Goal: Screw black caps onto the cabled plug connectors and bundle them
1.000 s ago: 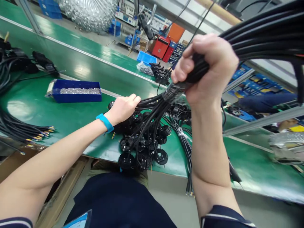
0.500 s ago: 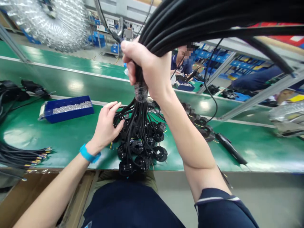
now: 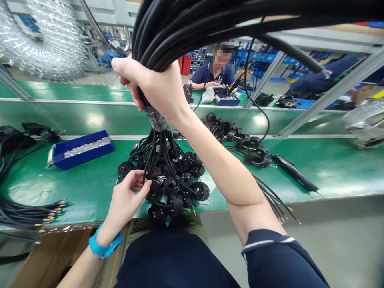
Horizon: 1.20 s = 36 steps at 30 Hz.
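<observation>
My right hand is closed around a thick bundle of black cables, held high above the green bench. Below the fist a taped band binds the cables, and their ends fan down to a cluster of round black connectors resting at the bench's near edge. My left hand, with a blue wristband, reaches in from below left; its fingertips pinch at one connector on the cluster's left side.
A blue tray of small metal parts lies to the left. Loose cables with coloured tips lie at far left. More black connectors and a black tool lie to the right. A person works across the conveyor.
My right hand has lifted the bundle up and left, so the cables hang more upright. My left hand has dropped from the cluster's top to its lower left side.
</observation>
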{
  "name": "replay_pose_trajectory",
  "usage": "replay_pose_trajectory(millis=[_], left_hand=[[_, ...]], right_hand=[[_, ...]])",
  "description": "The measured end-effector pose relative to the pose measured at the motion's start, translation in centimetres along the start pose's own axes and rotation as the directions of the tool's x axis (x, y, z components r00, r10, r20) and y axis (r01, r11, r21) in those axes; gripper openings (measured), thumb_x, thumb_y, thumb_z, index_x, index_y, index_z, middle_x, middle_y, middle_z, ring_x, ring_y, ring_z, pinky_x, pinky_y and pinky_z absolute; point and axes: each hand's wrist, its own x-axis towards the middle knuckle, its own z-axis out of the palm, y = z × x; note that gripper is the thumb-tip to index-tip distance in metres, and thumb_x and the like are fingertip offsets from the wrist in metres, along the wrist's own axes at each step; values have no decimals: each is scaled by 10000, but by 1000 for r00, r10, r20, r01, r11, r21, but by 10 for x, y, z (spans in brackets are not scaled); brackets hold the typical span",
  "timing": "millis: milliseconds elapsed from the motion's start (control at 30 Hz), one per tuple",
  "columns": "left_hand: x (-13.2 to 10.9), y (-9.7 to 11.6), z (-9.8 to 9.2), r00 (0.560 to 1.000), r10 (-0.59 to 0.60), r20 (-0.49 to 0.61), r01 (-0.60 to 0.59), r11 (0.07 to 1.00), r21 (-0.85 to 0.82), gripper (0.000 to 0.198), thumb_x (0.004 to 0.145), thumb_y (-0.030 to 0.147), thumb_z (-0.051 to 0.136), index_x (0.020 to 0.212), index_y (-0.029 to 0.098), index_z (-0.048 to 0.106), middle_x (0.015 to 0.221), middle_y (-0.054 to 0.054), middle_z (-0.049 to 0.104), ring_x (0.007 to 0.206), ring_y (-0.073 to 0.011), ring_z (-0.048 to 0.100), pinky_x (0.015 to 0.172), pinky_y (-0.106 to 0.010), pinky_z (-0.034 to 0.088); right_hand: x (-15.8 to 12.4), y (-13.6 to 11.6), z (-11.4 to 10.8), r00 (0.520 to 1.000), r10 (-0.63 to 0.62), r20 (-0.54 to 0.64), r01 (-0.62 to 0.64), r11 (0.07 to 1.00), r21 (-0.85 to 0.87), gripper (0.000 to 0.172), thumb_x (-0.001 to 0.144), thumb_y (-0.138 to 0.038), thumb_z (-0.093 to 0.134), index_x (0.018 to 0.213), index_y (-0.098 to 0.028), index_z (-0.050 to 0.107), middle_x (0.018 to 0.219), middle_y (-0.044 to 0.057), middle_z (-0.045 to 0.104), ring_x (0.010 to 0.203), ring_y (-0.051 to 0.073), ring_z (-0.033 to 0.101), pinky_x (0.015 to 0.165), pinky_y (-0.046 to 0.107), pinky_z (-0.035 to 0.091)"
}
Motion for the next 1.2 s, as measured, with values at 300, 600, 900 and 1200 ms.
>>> replay_pose_trajectory(millis=[300, 600, 900, 1200], left_hand=[[3, -6, 0, 996, -77, 43, 83, 982, -168, 331, 916, 475, 608, 1099, 199, 585, 849, 3, 619, 698, -139, 571, 651, -246, 464], [10, -2, -8, 986, -141, 85, 157, 958, -239, 436, 852, 527, 683, 1097, 169, 646, 748, 21, 579, 676, -134, 520, 622, -236, 425], [18, -9, -11, 976, -105, 192, 146, 965, -216, 383, 913, 532, 625, 965, 159, 696, 673, 36, 503, 638, -118, 431, 589, -230, 345], [31, 0, 2, 973, -30, 227, 81, 972, -221, 381, 872, 537, 675, 966, 181, 776, 831, -25, 666, 774, -176, 581, 726, -274, 455]], right_hand=[[2, 4, -2, 1000, 3, -3, -3, 999, 36, 521, 948, -395, 620, 511, -230, 390, 443, -79, 413, 399, 77, 443, 435, 242, 428], [2, 10, -8, 998, -65, -4, 65, 995, 80, 594, 833, -656, 614, 520, -236, 334, 443, -69, 380, 408, 75, 423, 424, 258, 428], [-2, 5, -9, 1000, 20, -5, -19, 988, 151, 453, 855, -362, 697, 523, -224, 421, 470, -68, 439, 415, 83, 431, 479, 252, 416], [-3, 2, -10, 999, 52, 3, -52, 986, 158, 456, 843, -429, 688, 497, -241, 458, 466, -54, 460, 402, 106, 447, 500, 282, 416]])
